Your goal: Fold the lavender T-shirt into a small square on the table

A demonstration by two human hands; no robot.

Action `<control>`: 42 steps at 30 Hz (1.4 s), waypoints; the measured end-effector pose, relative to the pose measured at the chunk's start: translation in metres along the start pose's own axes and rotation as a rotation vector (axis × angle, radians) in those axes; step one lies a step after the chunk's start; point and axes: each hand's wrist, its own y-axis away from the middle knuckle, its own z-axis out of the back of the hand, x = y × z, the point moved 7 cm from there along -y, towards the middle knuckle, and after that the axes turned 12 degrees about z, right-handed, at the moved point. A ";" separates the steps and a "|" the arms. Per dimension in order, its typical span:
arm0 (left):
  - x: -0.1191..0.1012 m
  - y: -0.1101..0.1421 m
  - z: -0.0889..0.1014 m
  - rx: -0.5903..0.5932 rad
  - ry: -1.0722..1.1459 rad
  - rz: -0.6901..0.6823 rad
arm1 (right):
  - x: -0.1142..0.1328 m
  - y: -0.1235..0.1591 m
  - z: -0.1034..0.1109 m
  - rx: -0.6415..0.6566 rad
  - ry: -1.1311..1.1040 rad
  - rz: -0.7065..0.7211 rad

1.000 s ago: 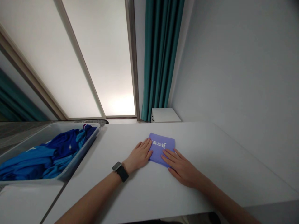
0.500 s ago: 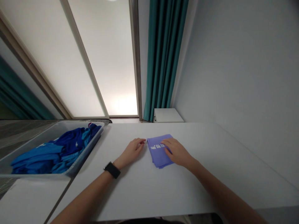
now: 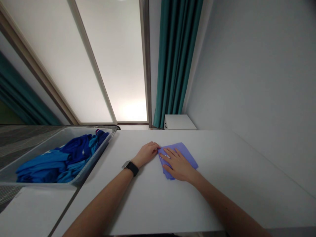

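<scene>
A folded purple cloth [image 3: 187, 157] lies flat on the white table [image 3: 148, 204], its white lettering mostly covered. On top of it rests my right hand [image 3: 179, 164], open and flat with the fingers spread. My left hand [image 3: 148, 153], a dark watch on its wrist, is at the cloth's far left corner. Its fingers are curled in and closed on that corner; the exact fingertip contact is small and partly hidden.
A pale plastic bin [image 3: 95, 164] of blue garments [image 3: 49, 161] stands at the left, beside the table. Beyond the far edge are a small white cabinet [image 3: 181, 121] and a green curtain [image 3: 175, 65]. A grey wall [image 3: 259, 82] runs along the right.
My left hand has moved right onto the cloth's corner and its fingers have closed. My right hand has shifted left and flattened over the lettering. More of the cloth shows at its right.
</scene>
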 end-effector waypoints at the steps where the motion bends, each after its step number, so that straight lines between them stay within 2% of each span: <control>1: 0.000 -0.001 0.000 0.006 -0.022 0.006 | 0.000 0.000 0.000 0.005 0.001 0.003; 6: 0.001 -0.003 -0.002 0.025 -0.043 0.005 | 0.002 0.000 0.000 0.031 0.001 0.020; 14: 0.024 -0.007 0.000 -0.021 0.131 0.212 | 0.003 0.000 0.002 0.045 -0.005 0.022; 20: 0.011 -0.001 -0.001 0.003 -0.033 0.319 | 0.004 0.002 0.001 0.045 -0.016 0.057; 25: 0.005 0.003 -0.003 -0.005 -0.088 0.331 | 0.003 0.005 0.003 0.017 -0.039 0.022; 34: 0.006 0.003 -0.008 -0.010 -0.183 0.340 | 0.014 0.014 0.004 0.040 0.008 0.052; 42: 0.003 0.005 -0.006 -0.034 -0.174 0.305 | 0.013 0.013 0.006 0.007 -0.040 0.032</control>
